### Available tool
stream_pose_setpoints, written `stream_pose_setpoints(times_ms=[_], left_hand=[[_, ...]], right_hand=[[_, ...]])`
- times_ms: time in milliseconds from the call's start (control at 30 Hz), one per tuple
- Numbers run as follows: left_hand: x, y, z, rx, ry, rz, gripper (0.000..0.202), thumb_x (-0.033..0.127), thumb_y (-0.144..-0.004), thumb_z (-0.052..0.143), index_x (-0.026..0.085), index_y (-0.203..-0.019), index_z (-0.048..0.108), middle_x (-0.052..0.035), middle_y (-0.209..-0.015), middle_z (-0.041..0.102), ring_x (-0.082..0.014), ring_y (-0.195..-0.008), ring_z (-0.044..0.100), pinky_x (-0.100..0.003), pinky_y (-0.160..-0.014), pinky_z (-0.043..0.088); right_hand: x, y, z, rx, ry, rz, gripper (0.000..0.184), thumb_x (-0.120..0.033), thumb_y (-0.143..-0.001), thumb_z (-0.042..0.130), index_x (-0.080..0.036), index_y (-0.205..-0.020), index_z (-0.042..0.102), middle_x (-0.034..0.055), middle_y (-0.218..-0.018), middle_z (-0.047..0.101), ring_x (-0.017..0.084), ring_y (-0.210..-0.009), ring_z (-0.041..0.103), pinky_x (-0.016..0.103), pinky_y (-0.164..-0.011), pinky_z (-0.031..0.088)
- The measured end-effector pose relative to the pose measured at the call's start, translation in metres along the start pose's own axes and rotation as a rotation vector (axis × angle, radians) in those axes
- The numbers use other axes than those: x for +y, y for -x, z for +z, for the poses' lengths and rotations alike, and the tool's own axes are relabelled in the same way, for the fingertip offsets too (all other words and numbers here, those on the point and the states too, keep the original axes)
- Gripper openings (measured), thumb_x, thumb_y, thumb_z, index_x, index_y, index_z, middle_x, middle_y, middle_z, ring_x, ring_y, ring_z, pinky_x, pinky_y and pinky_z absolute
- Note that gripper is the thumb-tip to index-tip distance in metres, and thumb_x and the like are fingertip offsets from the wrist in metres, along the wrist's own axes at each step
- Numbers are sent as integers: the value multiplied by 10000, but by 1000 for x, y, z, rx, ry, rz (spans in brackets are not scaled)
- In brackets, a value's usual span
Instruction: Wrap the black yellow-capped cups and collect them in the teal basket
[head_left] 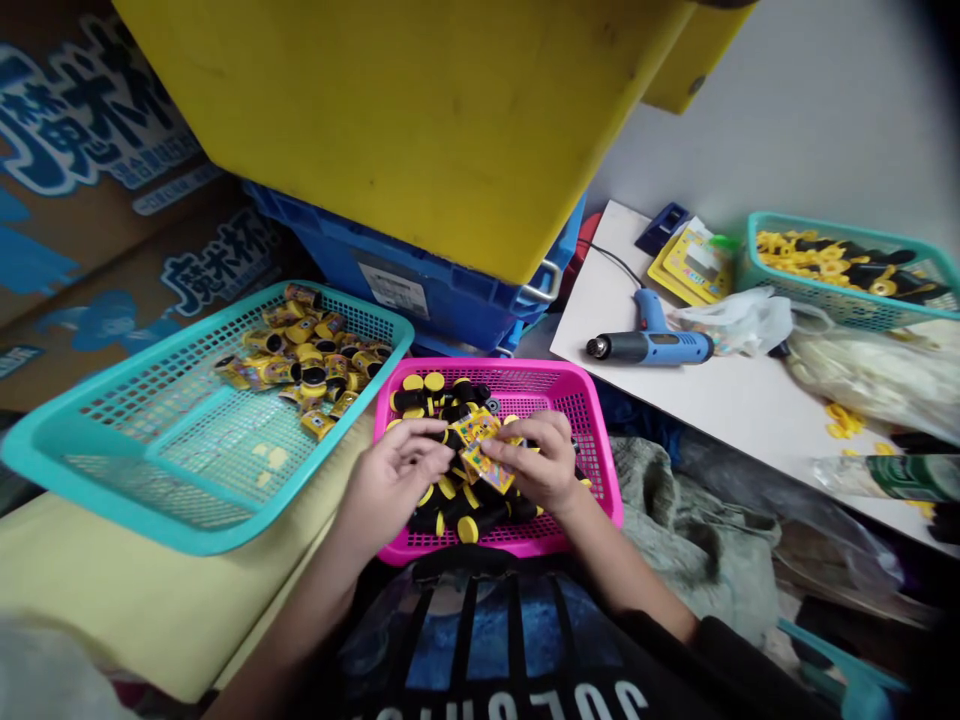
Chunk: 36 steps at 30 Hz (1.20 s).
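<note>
Over the pink basket (611,470) on my lap, my right hand (544,455) pinches yellow printed label sleeves (487,465) between thumb and fingers. The sleeves are flat and colourful, and they lie at different angles. My left hand (405,470) is closed just left of them, its fingertips on a small black bottle (451,438) whose end touches or nearly touches the sleeves. My fingers partly hide that bottle. Several loose black bottles with yellow caps (469,528) fill the basket below both hands.
At left, a teal basket (217,540) holds several label-wrapped bottles (311,375). Yellow (420,120) and blue crates (390,285) rise ahead. On the white table (600,270) at right lie a blue heat gun (652,345), another teal basket (832,310), plastic bags and a clear-and-green bottle (900,476).
</note>
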<state>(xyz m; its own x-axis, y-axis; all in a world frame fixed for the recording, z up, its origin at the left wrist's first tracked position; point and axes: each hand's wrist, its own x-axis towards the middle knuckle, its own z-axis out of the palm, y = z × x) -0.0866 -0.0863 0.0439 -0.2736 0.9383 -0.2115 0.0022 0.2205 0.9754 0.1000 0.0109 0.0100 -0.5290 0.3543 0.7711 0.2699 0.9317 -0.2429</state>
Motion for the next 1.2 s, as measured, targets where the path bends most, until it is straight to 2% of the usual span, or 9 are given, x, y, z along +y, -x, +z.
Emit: stream_pose_setpoints(times_ms=[133,233,333,400,500,600,700,900,1200], left_hand=[[-1,-4,20,1,231,-2,375,263,-694,739,185,-1029,592,31,-695,677,-115,-648,653,-211,-637,531],[-4,-8,20,28,285,-24,348,244,-687,740,179,-991,583,58,-639,644,-87,-567,610,-190,-587,516],[-7,-10,16,15,275,-45,357,240,-686,739,176,-998,578,63,-626,634,-81,-546,599,-183,-561,505],[-10,-10,16,-5,231,-50,363,237,-695,730,175,-1017,575,60,-628,635,-87,-552,602,-192,-568,510],[-19,-11,19,-24,111,-50,388,242,-730,698,176,-1092,571,40,-650,644,-122,-602,631,-242,-606,540],[-25,-13,21,78,-93,25,422,265,-748,696,195,-1153,599,-47,-894,707,-192,-860,677,-334,-758,567],[-22,-17,19,195,-86,148,398,296,-738,722,221,-1119,639,-84,-1230,635,-226,-1142,598,-380,-949,514],[0,-27,3,109,292,19,505,254,-634,800,183,-1100,620,18,-734,680,-146,-750,675,-293,-762,563],[-12,-20,-19,2,477,-140,523,188,-620,821,192,-1107,630,-26,-894,712,-108,-695,653,-168,-565,507]], right_hand=[[-11,-3,4,76,14,-29,79,-244,-869,608,-232,-877,687,34,-918,537,59,-928,446,202,-836,376],[-11,-3,5,105,-38,113,105,-213,-872,579,-228,-895,681,31,-949,532,54,-959,474,201,-865,387],[-8,-4,5,27,-286,526,250,-296,-948,442,-183,-1015,655,43,-1011,554,53,-984,517,186,-859,424],[-5,-6,6,-181,-581,856,454,-480,-965,367,-128,-1027,646,61,-991,578,59,-905,544,175,-785,440],[1,-9,10,-459,-901,1208,645,-695,-775,553,-73,-922,640,68,-885,598,59,-751,535,160,-690,431],[4,-13,14,-317,-887,1389,668,-675,-619,706,-65,-877,614,62,-855,604,57,-732,540,158,-708,445],[1,-21,15,-284,-807,1310,625,-660,-666,681,-67,-848,617,55,-821,597,44,-721,530,140,-695,428],[-13,-46,25,-402,-689,892,571,-603,-835,545,-59,-667,589,26,-709,541,0,-679,458,124,-695,374],[-16,-53,32,-497,-554,411,407,-456,-959,447,-109,-852,630,31,-870,579,30,-866,497,182,-862,390]])
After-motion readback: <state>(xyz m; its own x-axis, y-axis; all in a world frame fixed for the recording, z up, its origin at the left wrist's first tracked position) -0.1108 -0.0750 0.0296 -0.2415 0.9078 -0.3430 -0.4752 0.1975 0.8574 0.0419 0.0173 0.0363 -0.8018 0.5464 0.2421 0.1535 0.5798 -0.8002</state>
